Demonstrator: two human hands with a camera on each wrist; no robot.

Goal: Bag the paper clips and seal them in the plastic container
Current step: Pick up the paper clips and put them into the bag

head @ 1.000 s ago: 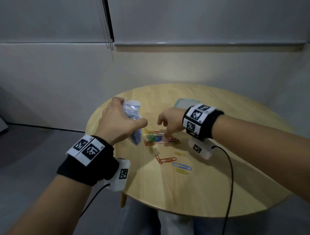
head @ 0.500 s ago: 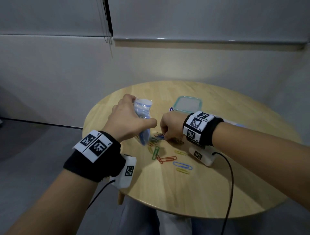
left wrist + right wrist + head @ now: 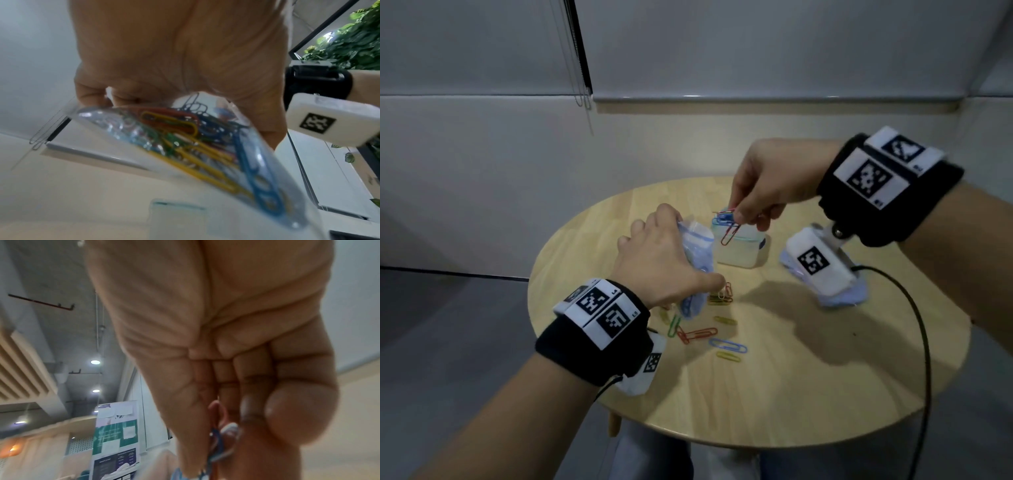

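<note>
My left hand (image 3: pixel 661 260) grips a clear zip bag (image 3: pixel 697 260) above the round wooden table (image 3: pixel 825 377), its blue-edged mouth facing up. Through the bag (image 3: pixel 205 154) in the left wrist view I see several coloured paper clips inside. My right hand (image 3: pixel 767 185) is raised above the bag's mouth and pinches a small bunch of paper clips (image 3: pixel 727 222), blue and red; the same bunch (image 3: pixel 216 444) shows between thumb and fingers in the right wrist view. More loose clips (image 3: pixel 709 335) lie on the table by my left hand. The clear plastic container (image 3: pixel 743 250) stands behind the bag.
A pale blue item (image 3: pixel 842 294), partly hidden by the right wrist camera, lies to the right of the container. A black cable (image 3: pixel 924 342) runs over the table's right side. The wall is close behind the table, and blind cords (image 3: pixel 585 85) hang at upper left.
My right hand has lifted off the table with a bunch of clips and now hangs over the bag's mouth. My left hand with the bag has stayed over the loose clips.
</note>
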